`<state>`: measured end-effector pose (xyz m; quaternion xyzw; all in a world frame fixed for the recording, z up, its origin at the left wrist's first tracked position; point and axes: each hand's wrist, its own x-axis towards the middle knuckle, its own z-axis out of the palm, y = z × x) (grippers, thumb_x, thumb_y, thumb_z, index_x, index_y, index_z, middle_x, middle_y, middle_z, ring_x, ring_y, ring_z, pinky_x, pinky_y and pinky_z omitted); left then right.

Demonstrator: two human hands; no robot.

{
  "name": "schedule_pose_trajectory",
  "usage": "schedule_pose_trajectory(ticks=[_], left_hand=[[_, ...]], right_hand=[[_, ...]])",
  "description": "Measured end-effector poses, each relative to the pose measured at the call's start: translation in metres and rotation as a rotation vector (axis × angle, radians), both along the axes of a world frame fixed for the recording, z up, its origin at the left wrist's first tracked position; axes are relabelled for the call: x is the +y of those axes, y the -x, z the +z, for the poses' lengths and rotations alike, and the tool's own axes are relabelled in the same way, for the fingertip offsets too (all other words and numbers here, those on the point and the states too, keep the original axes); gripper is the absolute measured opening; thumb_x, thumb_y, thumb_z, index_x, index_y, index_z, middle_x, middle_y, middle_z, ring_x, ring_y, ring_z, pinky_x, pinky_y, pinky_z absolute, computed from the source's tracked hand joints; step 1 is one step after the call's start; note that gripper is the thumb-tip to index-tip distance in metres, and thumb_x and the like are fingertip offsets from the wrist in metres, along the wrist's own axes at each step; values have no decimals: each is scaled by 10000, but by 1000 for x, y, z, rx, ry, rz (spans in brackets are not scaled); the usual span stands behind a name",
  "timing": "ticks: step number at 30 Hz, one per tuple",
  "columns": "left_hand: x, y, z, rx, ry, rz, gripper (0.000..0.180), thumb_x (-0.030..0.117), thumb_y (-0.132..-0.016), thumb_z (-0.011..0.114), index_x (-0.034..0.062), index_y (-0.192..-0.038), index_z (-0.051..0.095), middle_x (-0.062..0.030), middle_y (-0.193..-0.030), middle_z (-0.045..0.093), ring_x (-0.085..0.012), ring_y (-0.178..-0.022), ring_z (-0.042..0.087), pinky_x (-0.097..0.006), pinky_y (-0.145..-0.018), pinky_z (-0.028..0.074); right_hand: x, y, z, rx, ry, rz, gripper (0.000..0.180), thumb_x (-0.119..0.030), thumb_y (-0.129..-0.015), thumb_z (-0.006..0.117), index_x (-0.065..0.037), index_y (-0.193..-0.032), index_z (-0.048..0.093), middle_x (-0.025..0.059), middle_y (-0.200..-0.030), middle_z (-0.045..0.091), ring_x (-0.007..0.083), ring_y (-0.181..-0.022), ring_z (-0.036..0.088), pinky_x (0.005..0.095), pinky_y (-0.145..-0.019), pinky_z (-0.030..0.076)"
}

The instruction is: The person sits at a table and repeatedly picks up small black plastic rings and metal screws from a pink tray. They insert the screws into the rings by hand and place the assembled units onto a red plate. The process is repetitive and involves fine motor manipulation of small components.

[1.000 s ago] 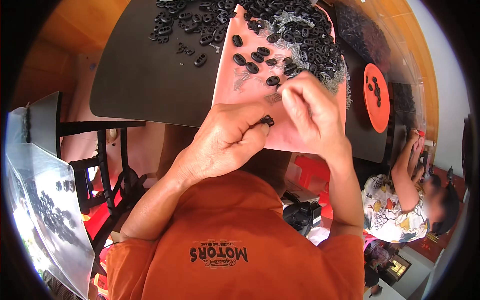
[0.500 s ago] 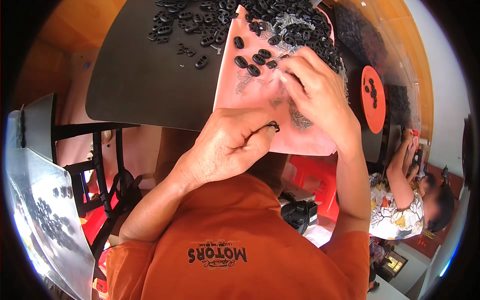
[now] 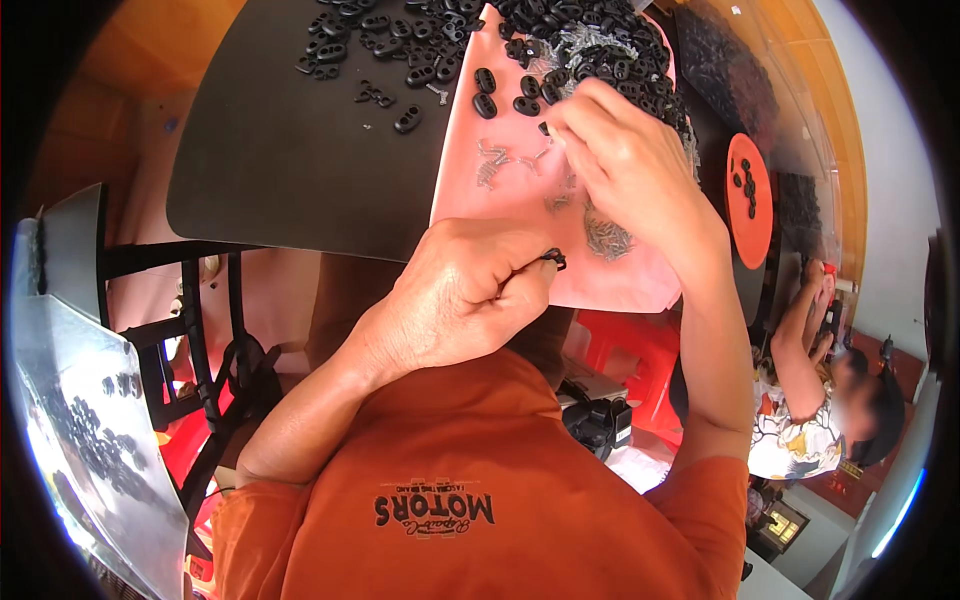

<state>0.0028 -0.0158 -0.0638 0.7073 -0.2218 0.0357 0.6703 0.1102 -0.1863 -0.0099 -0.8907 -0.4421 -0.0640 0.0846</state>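
My left hand (image 3: 465,290) is closed near the front edge of a pink sheet (image 3: 600,293), thumb and forefinger pinching a small black plastic cord-lock part (image 3: 556,259). Beyond it, my right hand (image 3: 635,150) reaches over the sheet with its fingers bent together. A small black plastic piece (image 3: 544,128) shows at those fingertips. Next to them lie several black oval two-hole cord locks (image 3: 527,105). Small metal springs (image 3: 492,163) are scattered on the pink sheet, and a denser pile of springs (image 3: 607,237) sits beneath my right wrist.
A heap of black cord-lock parts and springs (image 3: 600,50) covers the sheet's far end. More black pieces (image 3: 400,45) spread over the dark table (image 3: 300,160). An orange plate (image 3: 748,235) holds several black pieces. Red stools (image 3: 630,355) stand below, and another person (image 3: 800,400) sits at right.
My right fingers have shifted slightly left among the oval cord locks, whose arrangement has changed. My left hand keeps its pinch almost in place. The view has moved slightly.
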Motion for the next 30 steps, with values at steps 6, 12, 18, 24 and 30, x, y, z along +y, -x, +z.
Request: schedule_pose_trajectory(ticks=[6, 12, 18, 24, 30], left_hand=[[0, 2, 1, 68, 39, -17, 109, -39, -806, 490, -23, -699, 494, -57, -557, 391, -134, -478, 351, -303, -449, 337], [-1, 0, 1, 14, 24, 17, 123, -17, -819, 488, -13, -696, 481, -59, -549, 376, -128, -483, 346, -296, -446, 336], [0, 2, 4, 98, 61, -15, 161, 16, -860, 494, -8, -701, 500, -23, -528, 422, -84, -483, 388, -270, -439, 344], [3, 3, 10, 281, 123, -35, 112, 16, -823, 516, -17, -719, 491, -101, -600, 449, -179, -520, 451, -322, -510, 405], [4, 3, 12, 443, 324, 5, 156, 64, -886, 486, -33, -881, 608, -6, -634, 491, -62, -581, 452, -230, -533, 387]], right_hand=[[5, 13, 5, 40, 137, 39, 134, 16, -745, 560, 6, -873, 523, 108, -846, 557, 300, -827, 624, 422, -624, 495], [12, 5, 1, 10, 184, 52, 113, -38, -806, 559, 2, -825, 455, 131, -815, 526, 337, -778, 586, 437, -608, 472], [13, 6, -5, -36, 117, 39, 145, -44, -827, 560, -4, -793, 424, 136, -764, 493, 354, -707, 559, 437, -582, 453], [0, 18, 2, 141, -139, 3, 140, 4, -754, 601, -9, -821, 478, 117, -761, 522, 319, -678, 572, 413, -588, 460], [-5, 52, 12, 266, -302, 6, 195, 33, -719, 618, -36, -842, 484, 96, -749, 527, 302, -645, 577, 398, -552, 461]])
